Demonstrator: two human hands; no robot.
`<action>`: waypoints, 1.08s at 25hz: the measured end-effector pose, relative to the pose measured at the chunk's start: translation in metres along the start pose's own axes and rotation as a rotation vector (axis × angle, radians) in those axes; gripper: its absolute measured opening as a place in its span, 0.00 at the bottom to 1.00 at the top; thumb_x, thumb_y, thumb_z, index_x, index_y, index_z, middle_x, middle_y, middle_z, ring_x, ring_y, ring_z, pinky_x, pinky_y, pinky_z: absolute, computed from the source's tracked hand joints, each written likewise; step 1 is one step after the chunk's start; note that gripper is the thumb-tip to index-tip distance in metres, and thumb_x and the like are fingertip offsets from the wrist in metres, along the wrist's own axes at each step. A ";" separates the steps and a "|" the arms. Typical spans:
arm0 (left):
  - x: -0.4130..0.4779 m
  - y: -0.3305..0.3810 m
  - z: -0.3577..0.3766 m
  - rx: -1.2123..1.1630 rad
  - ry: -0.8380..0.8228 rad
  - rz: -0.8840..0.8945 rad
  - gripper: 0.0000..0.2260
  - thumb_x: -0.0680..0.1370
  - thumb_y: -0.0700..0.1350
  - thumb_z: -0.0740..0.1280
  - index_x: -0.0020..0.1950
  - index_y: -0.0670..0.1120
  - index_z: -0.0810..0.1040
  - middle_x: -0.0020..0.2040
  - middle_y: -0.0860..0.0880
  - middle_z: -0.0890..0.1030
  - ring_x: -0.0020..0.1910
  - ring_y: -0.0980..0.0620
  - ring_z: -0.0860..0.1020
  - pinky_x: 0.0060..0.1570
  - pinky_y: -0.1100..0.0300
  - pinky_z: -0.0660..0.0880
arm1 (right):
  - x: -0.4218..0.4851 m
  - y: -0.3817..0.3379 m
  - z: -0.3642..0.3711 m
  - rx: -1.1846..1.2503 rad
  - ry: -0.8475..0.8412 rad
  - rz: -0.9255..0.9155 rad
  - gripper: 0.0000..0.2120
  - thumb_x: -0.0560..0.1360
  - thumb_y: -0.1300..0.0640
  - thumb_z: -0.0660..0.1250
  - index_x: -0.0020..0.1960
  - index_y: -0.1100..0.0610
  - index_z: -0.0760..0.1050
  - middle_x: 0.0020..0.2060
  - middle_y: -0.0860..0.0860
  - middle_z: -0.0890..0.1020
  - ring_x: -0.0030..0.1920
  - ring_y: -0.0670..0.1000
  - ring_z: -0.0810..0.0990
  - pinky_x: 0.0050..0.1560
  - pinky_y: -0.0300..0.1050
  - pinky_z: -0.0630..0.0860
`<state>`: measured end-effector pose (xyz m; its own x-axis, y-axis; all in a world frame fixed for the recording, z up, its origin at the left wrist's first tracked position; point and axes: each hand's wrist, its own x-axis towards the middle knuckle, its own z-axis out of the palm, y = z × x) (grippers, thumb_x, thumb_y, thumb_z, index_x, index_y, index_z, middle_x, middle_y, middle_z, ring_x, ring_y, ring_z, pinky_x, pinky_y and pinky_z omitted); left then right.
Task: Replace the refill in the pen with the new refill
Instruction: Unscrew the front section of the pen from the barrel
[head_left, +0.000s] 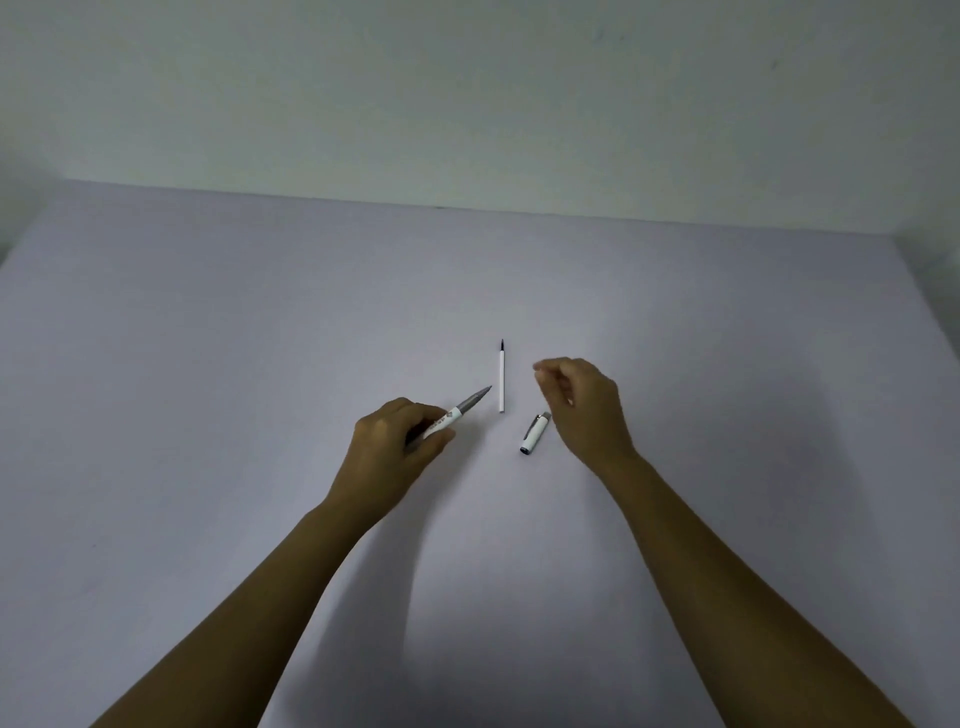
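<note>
Your left hand (392, 447) closes its grip on the pen (453, 414), tip aimed at the new refill (501, 382) for exchange. Your right hand (582, 402), loosely curled and probably empty, hovers beside the cap (535, 434), right of the refill.

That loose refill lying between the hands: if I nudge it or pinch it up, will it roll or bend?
The refill is a thin round tube lying flat on the smooth table, so it will probably roll if nudged sideways. It looks straight and likely light, perhaps slightly flexible. So slim and low, it may slip from a pinch.
</note>
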<state>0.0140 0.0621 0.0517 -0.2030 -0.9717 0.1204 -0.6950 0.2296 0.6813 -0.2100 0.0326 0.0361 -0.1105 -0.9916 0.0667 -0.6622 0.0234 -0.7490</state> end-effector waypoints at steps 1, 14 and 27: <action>0.001 0.003 -0.003 0.007 -0.022 0.036 0.06 0.72 0.42 0.72 0.48 0.45 0.82 0.35 0.53 0.76 0.32 0.61 0.71 0.38 0.78 0.66 | 0.000 -0.013 -0.007 0.037 -0.077 -0.105 0.11 0.78 0.55 0.62 0.55 0.59 0.79 0.49 0.55 0.83 0.49 0.51 0.81 0.51 0.36 0.74; -0.004 0.040 -0.038 0.170 -0.057 0.322 0.06 0.73 0.43 0.71 0.45 0.41 0.80 0.31 0.44 0.79 0.28 0.46 0.74 0.31 0.63 0.65 | -0.013 -0.075 -0.055 -0.235 -0.500 -0.356 0.06 0.75 0.53 0.66 0.47 0.52 0.81 0.41 0.49 0.84 0.42 0.49 0.79 0.43 0.45 0.73; -0.018 0.055 -0.046 0.116 -0.001 0.363 0.06 0.72 0.42 0.71 0.45 0.40 0.79 0.35 0.46 0.81 0.30 0.50 0.74 0.32 0.68 0.64 | -0.035 -0.083 -0.066 0.097 -0.441 -0.278 0.08 0.68 0.51 0.73 0.46 0.49 0.77 0.39 0.44 0.81 0.42 0.38 0.79 0.41 0.39 0.78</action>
<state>0.0113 0.0894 0.1199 -0.4507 -0.8259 0.3387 -0.6509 0.5637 0.5084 -0.1997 0.0738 0.1392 0.3956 -0.9184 0.0036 -0.5484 -0.2394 -0.8012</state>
